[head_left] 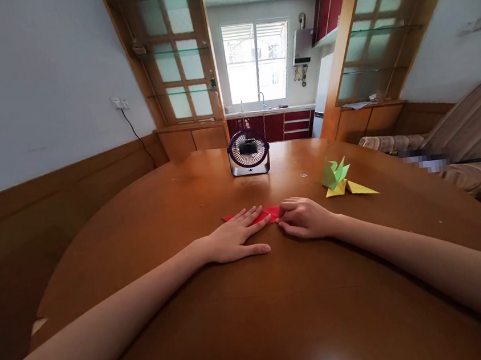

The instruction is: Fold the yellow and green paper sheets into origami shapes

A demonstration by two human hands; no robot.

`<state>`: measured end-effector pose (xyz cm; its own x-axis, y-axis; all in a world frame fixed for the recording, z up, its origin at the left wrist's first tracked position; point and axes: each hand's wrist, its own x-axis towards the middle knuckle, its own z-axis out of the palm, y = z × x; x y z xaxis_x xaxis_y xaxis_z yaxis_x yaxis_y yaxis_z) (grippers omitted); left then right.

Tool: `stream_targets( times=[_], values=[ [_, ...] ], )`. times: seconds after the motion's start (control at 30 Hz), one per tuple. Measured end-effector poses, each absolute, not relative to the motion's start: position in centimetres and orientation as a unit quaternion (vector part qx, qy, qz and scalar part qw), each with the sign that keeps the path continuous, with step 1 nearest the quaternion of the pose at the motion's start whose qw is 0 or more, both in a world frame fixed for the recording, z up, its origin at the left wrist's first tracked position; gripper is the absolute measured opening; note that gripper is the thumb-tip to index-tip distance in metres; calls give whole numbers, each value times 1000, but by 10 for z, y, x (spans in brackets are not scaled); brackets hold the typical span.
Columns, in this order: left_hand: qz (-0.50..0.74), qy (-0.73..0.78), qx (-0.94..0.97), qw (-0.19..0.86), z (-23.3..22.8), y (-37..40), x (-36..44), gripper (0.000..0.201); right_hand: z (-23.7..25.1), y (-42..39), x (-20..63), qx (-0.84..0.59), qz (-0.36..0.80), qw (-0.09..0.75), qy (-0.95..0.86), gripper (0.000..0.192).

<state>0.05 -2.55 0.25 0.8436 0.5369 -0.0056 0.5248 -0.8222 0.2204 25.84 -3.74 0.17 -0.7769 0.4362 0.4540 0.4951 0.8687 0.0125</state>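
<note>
A folded piece of red paper lies flat on the brown wooden table, partly covered by both hands. My left hand rests on it with the fingers spread and the thumb out on the bare wood. At the paper's right end, my right hand has its fingers curled, thumb and fingertips pinching the edge. The paper's left tip shows beyond my left hand; its right end is hidden behind my right fingers.
A small dark purple fan stands beyond the paper. Green folded paper and yellow folded paper sit together at the right. A small clear object lies near the fan. Past the table's right edge is a striped sofa.
</note>
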Motion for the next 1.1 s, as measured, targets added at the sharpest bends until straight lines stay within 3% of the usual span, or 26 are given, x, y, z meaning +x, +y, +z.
stream_targets(
  times=[0.33,0.67,0.9,1.1],
  values=[
    [38,279,953,112,4,-28,1,72,-1,-30,263,-241,-11,247,-938,33],
    [65,264,939,209,19,-14,-19,40,-3,-30,266,-246,22,278,-928,38],
    [81,285,907,299,26,-5,-28,38,-3,-31,269,-249,62,292,-921,35],
    [67,292,909,291,30,2,-37,39,-4,-29,273,-250,78,290,-921,34]
  ],
)
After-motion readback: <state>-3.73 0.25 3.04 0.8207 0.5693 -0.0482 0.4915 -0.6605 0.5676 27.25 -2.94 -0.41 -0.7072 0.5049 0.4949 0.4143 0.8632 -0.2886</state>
